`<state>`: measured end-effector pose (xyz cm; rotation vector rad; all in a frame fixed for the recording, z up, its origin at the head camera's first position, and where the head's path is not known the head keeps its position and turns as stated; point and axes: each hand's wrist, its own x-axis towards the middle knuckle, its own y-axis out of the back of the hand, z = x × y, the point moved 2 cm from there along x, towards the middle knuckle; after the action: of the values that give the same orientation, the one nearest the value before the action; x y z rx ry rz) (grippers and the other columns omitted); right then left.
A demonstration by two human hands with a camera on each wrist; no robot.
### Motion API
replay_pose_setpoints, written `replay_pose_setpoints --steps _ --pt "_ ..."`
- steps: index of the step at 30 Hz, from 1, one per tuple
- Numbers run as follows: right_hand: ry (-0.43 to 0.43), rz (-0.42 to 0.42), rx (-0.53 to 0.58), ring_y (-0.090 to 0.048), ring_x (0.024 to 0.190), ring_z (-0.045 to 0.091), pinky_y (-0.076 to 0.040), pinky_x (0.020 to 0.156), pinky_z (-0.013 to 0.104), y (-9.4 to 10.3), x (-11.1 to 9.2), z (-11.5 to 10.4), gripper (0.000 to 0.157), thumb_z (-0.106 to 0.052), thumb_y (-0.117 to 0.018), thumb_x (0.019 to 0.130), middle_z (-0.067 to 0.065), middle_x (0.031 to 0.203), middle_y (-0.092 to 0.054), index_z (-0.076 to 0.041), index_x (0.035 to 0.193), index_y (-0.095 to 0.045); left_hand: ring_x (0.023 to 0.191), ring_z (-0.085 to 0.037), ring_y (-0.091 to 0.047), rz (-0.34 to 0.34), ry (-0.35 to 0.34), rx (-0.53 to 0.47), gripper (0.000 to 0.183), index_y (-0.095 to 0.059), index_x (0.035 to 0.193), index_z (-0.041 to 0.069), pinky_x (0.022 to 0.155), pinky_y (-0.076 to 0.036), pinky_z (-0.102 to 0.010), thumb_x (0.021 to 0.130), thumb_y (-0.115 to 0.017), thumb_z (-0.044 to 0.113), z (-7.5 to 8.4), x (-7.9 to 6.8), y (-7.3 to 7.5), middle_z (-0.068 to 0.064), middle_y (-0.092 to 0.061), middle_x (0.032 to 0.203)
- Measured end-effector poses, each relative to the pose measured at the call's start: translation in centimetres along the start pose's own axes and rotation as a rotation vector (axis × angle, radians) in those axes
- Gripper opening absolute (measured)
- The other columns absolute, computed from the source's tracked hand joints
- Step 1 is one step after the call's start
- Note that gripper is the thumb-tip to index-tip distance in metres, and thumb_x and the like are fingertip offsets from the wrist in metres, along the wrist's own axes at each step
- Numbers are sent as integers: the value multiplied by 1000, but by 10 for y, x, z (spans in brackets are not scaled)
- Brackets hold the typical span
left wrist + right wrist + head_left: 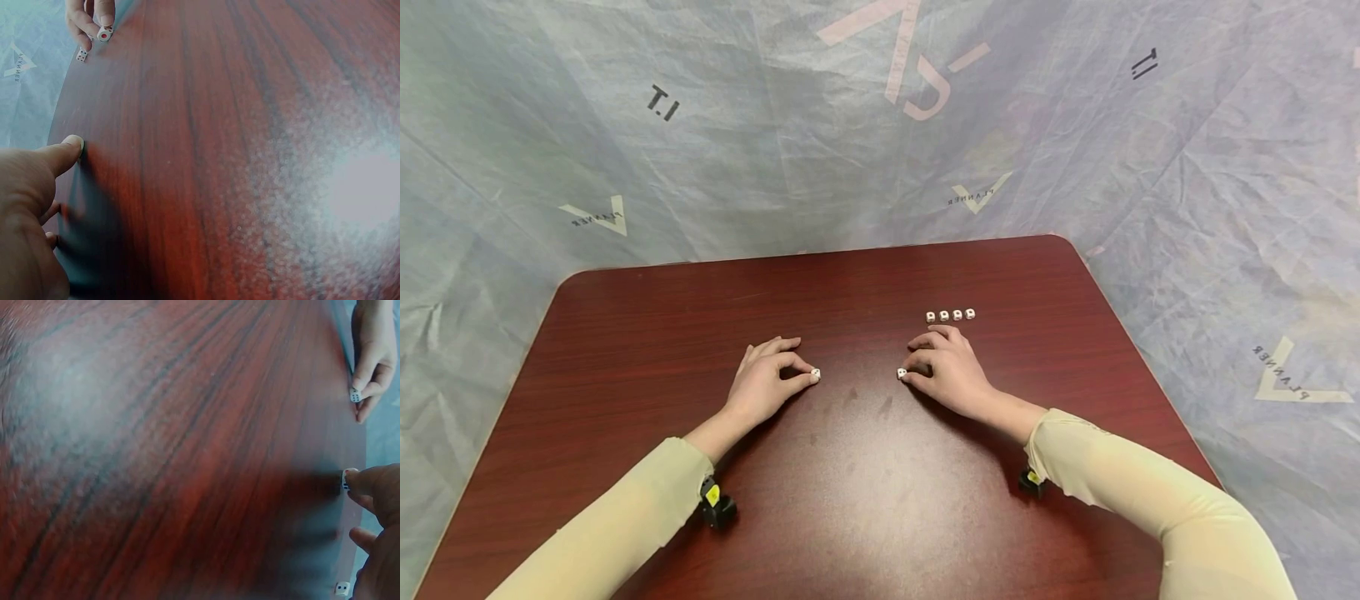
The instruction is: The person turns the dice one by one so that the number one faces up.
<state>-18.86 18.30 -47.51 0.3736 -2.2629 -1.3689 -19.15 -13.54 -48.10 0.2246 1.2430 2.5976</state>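
- Left hand [765,379]: grip pinched on a white die [816,375] betw. thumb and forefinger tips; die held at bench [647,333] level, approx. centre of bench, at 3 o'clock of the hand.
- Right hand [946,371]: grip pinched likewise on a second die [902,373], at 9 o'clock of that hand; the two dice face each other, apart, bare wood between.
- Row of four dice [951,315] seen at 12 o'clock of right hand, just beyond the knuckles, side by side, running 9-to-3.
- Risk (judged): pinches are fingertip-only on small smooth cubes; a die could be squeezed out and sent skidding on the polished top.
- Risk: right knuckles lie near the row; a lift or swing toward 12 could knock the row out of line.
- Orientation: a cube, so no long axis to be noted. In left wrist view the right-held die [104,34] shows a single red pip toward the camera; in right wrist view the left-held die [355,395] shows dark pips, count not legible.
- Pips not readable in head view.
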Motion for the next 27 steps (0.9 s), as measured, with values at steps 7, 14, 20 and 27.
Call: replay_pose_setpoints --steps 7,14,20,27 --pt "-7 2 21 -46 131 43 -34 107 60 2 -1 -1 14 -32 -86 85 7 122 -68 -23 96 -82 149 -37 -33 3 -3 -3 9 -81 95 27 122 -6 -63 90 -81 34 -1 0 0 -10 -54 150" --pt "-9 6 6 -47 128 39 -35 106 58 8 0 -1 19 -34 -87 82 6 121 -69 -23 97 -82 149 -37 -32 2 -3 -5 9 -80 94 27 122 -6 -63 91 -80 35 -3 0 -1 -10 -53 151" --pt "-9 -10 -37 -49 127 36 -36 106 58 6 1 -1 21 -37 -88 81 4 119 -69 -24 97 -83 149 -36 -32 3 -4 1 9 -80 94 28 122 -7 -64 90 -81 36 -2 0 -1 -9 -53 150" --pt "-15 -1 -55 -48 129 38 -35 107 59 3 2 -1 20 -38 -88 81 4 119 -69 -24 95 -83 149 -36 -32 1 -4 -2 9 -80 94 28 122 -6 -64 90 -81 36 -2 1 -2 -9 -53 151"
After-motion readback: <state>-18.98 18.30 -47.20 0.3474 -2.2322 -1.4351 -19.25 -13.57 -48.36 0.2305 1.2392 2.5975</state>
